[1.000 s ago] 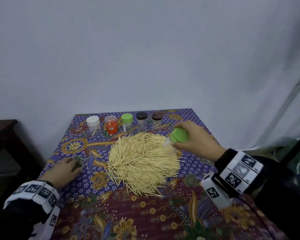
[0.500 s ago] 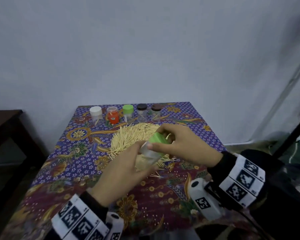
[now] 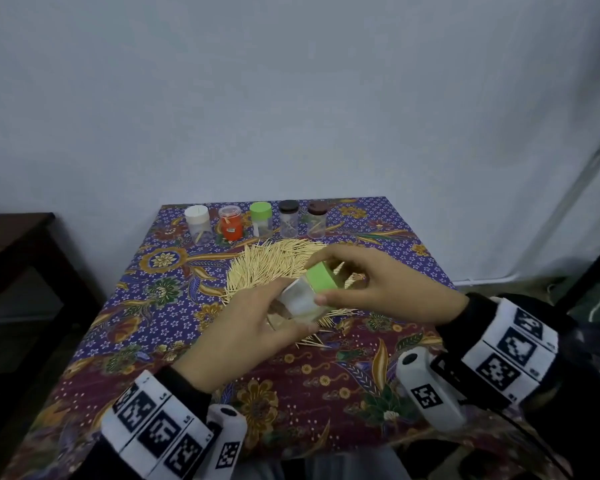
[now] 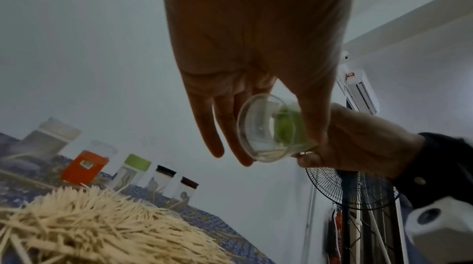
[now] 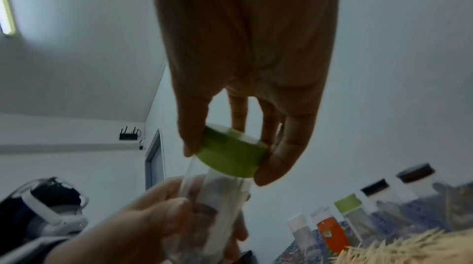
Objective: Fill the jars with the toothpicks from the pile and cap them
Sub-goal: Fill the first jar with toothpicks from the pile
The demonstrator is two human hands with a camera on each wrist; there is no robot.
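Observation:
I hold a clear jar (image 3: 300,301) tilted in the air above the near edge of the toothpick pile (image 3: 274,265). My left hand (image 3: 253,327) grips the jar body (image 5: 217,207), its round base (image 4: 261,131) facing the left wrist camera. My right hand (image 3: 368,285) grips the green cap (image 3: 321,278) on the jar's mouth, thumb and fingers around the cap's rim (image 5: 230,157). A few toothpicks lie inside the jar.
Along the far edge of the patterned tablecloth (image 3: 146,306) stands a row of jars: white-capped (image 3: 197,220), orange-labelled (image 3: 230,223), green-capped (image 3: 260,218), and two dark-capped (image 3: 289,218) (image 3: 317,219). A dark side table (image 3: 14,244) is at left, a fan (image 4: 353,187) at right.
My left hand left the cloth and took hold of the jar body. The right hand brought the jar from over the pile's right side toward me, staying on the green cap.

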